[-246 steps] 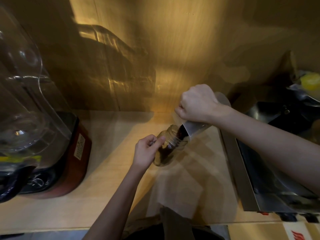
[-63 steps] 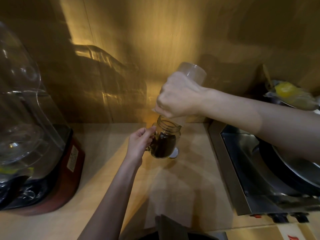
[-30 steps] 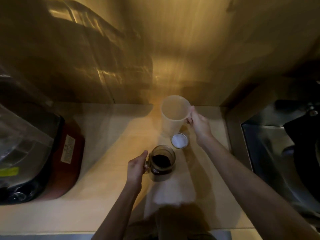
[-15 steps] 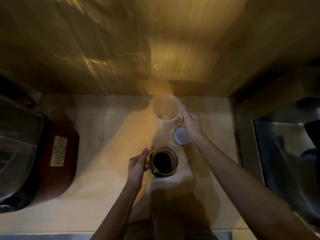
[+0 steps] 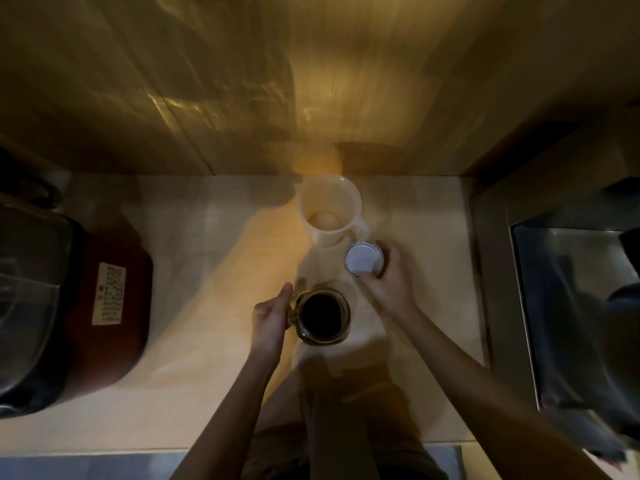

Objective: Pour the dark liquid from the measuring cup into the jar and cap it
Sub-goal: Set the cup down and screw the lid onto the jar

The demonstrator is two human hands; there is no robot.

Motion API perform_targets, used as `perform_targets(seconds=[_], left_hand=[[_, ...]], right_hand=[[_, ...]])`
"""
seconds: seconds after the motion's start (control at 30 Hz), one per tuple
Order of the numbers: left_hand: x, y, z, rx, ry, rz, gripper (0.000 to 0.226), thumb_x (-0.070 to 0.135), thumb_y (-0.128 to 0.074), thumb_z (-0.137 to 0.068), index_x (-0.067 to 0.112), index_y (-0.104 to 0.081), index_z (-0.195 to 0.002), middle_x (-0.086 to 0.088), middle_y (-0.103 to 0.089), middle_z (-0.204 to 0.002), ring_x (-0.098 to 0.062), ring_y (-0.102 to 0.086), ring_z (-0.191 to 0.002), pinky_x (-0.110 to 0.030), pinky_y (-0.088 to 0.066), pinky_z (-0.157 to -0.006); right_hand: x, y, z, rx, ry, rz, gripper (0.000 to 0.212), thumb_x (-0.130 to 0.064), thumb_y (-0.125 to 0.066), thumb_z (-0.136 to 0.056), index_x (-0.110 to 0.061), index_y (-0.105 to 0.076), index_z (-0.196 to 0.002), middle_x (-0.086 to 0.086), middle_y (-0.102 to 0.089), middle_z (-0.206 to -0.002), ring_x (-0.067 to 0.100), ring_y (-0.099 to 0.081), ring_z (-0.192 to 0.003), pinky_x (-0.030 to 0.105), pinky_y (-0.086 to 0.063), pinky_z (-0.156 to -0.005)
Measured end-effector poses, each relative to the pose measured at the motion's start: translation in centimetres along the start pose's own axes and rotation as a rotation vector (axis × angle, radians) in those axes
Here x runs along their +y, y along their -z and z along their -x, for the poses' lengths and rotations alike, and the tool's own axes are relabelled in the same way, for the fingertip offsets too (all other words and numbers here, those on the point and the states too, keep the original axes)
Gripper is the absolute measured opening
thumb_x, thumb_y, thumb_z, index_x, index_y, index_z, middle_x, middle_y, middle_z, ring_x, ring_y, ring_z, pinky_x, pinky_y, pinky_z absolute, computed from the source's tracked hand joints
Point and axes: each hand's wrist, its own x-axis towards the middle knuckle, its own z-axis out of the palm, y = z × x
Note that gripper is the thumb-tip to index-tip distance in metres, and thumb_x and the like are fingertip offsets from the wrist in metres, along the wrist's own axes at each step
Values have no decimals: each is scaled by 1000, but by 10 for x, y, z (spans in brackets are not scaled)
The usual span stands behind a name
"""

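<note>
A glass jar [image 5: 322,318] holding dark liquid stands open on the pale wooden counter [image 5: 194,341]. My left hand [image 5: 272,318] grips the jar's handle on its left side. The translucent white measuring cup [image 5: 329,211] stands upright behind the jar, near the wall, with only a trace at its bottom. My right hand [image 5: 389,278] holds the round lid [image 5: 362,263], white inner side up, just right of the cup and behind the jar.
A blender with a dark red base [image 5: 104,303] fills the counter's left side. A steel sink or basin [image 5: 575,317] sits to the right behind a metal edge. A wooden wall [image 5: 311,81] rises behind the counter.
My right hand tipped the cup over the jar, set it down upright by the wall, let go of its handle and closed on the lid. My left hand stayed on the jar.
</note>
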Motion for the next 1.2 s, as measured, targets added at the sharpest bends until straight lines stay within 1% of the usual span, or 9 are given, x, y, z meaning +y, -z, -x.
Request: perform_targets(seconds=[0.1,0.3,0.5,0.63,0.87,0.93,1.03,1.1,1.2], left_hand=[[-2,3,2,-1,-31,-29,45,28,-49,-90,5,-51,-51,-8,-46,-52,-7,-48,-46,-9,-42,-47],[-6,4,7,3,-62,-75,52,31,-48,-91,16,-43,-41,7,-40,-32,-2,-35,-36,-14,-33,-44],[-7,10,11,-9,-114,-163,54,39,-42,-91,10,-48,-46,-7,-48,-50,-12,-48,-49,-27,-38,-59],[-5,12,15,9,-156,-213,54,38,-39,-93,12,-49,-48,-5,-51,-53,-5,-50,-49,-28,-38,-60],[-5,33,26,-147,-352,-306,22,41,-44,-75,23,-57,-79,-1,-61,-83,-19,-55,-82,-33,-41,-74],[-4,37,35,-205,-409,-427,33,35,-53,-72,25,-56,-103,0,-61,-105,-17,-55,-97,-29,-41,-78],[-1,37,44,-287,-520,-596,76,33,-72,-67,20,-39,-134,10,-44,-129,-5,-42,-117,-20,-34,-93],[1,35,45,-312,-599,-661,92,47,-73,-60,18,-33,-138,13,-39,-131,-2,-36,-120,-17,-30,-97],[2,32,44,-307,-635,-668,92,51,-75,-59,17,-37,-137,3,-47,-137,-1,-38,-119,-9,-29,-96]], right_hand=[[4,-7,0,-70,131,255,86,-39,-76,-61,-10,-37,-132,8,-49,-131,28,-42,-119,37,-32,-100],[-3,0,1,12,157,263,80,-33,-76,-67,-12,-36,-133,8,-51,-130,30,-42,-119,40,-37,-97],[-13,36,48,-70,261,182,92,-51,-69,-55,-15,-37,-134,6,-51,-127,24,-41,-119,36,-39,-93],[-25,62,74,-193,388,256,92,-29,-79,-60,-15,-32,-137,5,-45,-132,20,-39,-121,24,-31,-94],[-47,73,91,-347,562,522,98,-29,-73,-62,-16,-19,-142,4,-40,-134,19,-33,-123,25,-31,-98],[-54,75,93,-332,588,528,99,-29,-75,-61,-16,-19,-142,6,-42,-130,20,-34,-121,25,-32,-97],[-68,76,98,-334,655,521,102,-35,-76,-60,-16,-19,-142,7,-43,-130,20,-35,-120,23,-30,-95],[-78,71,103,-387,665,455,102,-38,-77,-62,-17,-18,-143,8,-42,-135,21,-35,-124,25,-30,-97],[-87,60,108,-478,656,420,101,-32,-77,-65,-19,-15,-144,9,-40,-140,21,-37,-128,32,-35,-103]])
